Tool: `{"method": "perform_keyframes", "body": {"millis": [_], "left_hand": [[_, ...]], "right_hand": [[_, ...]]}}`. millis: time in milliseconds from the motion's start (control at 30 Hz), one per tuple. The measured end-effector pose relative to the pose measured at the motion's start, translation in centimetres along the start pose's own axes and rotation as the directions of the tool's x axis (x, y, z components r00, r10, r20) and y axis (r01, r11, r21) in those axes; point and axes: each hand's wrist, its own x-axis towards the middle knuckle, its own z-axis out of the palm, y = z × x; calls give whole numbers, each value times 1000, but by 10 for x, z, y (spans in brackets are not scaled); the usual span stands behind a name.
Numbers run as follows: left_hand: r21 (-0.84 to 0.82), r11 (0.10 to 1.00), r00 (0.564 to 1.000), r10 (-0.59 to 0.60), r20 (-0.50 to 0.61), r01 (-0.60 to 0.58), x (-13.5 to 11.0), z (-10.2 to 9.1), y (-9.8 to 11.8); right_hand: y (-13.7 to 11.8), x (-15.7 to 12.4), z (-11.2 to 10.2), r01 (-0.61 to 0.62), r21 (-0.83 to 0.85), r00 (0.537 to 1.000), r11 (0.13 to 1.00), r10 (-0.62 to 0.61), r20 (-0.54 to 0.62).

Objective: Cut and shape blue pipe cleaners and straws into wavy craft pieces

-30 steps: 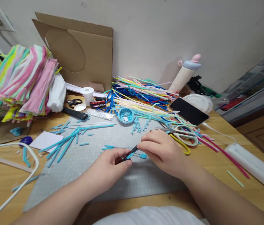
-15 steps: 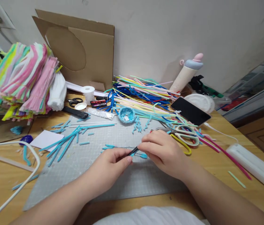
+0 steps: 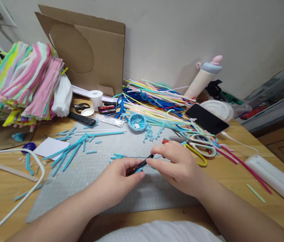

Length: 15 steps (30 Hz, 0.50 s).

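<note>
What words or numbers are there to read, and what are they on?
None can be read.
Black thing in the left hand: no readable text.
Small red-and-black items: any print too small.
Cream bottle: marks too faint.
Phone: dark screen, no text visible.

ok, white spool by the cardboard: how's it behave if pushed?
The white spool stands on end, so a low push probably slides it, while a high one may tip it. Its round top suggests it could roll once down.
</note>
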Motion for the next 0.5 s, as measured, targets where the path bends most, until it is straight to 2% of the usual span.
{"method": "perform_keyframes", "body": {"millis": [200,500], "left_hand": [[51,998,999,33,24,-34,1,-2,-2],[179,984,1000,-15,15,12,-2,-3,7]], "right_hand": [[0,0,0,-4,-5,1000,1000,4,4],[-1,0,2,3,11,999,1000,-2,-39]]}}
